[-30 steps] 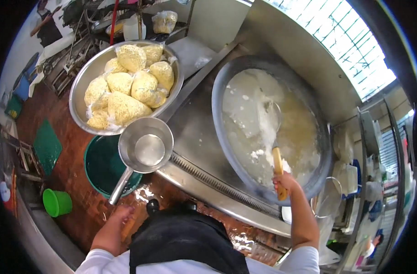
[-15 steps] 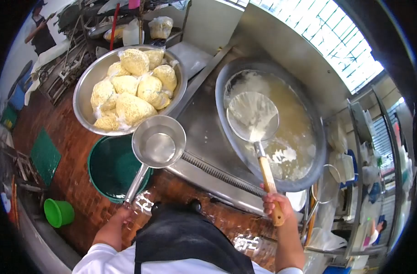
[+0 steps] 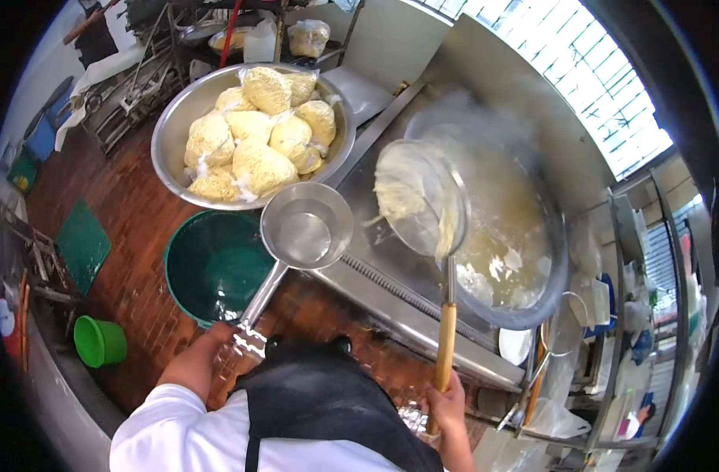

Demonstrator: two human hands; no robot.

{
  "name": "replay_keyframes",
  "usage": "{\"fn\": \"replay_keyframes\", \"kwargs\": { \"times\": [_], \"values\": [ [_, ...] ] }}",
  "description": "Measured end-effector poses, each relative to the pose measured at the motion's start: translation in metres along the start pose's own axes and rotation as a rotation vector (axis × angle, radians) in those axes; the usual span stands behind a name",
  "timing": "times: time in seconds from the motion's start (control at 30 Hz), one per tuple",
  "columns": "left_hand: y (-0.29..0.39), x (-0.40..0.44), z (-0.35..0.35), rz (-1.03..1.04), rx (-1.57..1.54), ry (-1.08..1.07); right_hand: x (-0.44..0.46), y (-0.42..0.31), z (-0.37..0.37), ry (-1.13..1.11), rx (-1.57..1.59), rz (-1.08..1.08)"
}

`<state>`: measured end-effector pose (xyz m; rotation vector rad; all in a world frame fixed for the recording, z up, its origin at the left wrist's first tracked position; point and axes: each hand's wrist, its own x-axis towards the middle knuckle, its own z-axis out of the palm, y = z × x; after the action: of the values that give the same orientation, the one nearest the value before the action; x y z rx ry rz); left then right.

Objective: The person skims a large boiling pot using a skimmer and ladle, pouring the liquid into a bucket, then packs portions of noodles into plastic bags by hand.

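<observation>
A strainer (image 3: 428, 220) is clasped in the right hand (image 3: 448, 407); whether the saucepan (image 3: 306, 228) is held by the left hand (image 3: 220, 338) cannot be told.

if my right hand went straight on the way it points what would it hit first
Leaving aside the strainer it holds, your right hand would probably meet the stove's front edge first, though it may pass above; depth is unclear.

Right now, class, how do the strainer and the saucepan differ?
The strainer has a wooden grip; the saucepan has a metal handle. The strainer carries pale food; the saucepan shows none. The strainer is in the right hand, the saucepan at the left hand. Both look round.
</observation>
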<state>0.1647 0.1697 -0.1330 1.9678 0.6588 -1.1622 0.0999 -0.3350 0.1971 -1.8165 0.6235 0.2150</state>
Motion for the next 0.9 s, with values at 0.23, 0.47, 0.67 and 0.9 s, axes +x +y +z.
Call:
{"fn": "replay_keyframes", "kwargs": {
  "times": [0.23, 0.47, 0.67, 0.9],
  "values": [
    [-0.003, 0.013, -0.007, 0.099, 0.201, -0.02, -0.024, 0.007, 0.023, 0.152, -0.362, -0.156],
    [0.001, -0.007, -0.008, 0.061, 0.179, -0.029, -0.037, -0.021, 0.01, 0.083, -0.116, 0.177],
    [-0.007, 0.003, 0.003, -0.084, 0.077, 0.02, -0.02, 0.013, -0.001, 0.166, -0.233, -0.322],
    [0.009, -0.012, 0.016, -0.047, -0.172, -0.003, 0.007, -0.036, -0.042, 0.345, 0.181, -0.049]
  ]
}}
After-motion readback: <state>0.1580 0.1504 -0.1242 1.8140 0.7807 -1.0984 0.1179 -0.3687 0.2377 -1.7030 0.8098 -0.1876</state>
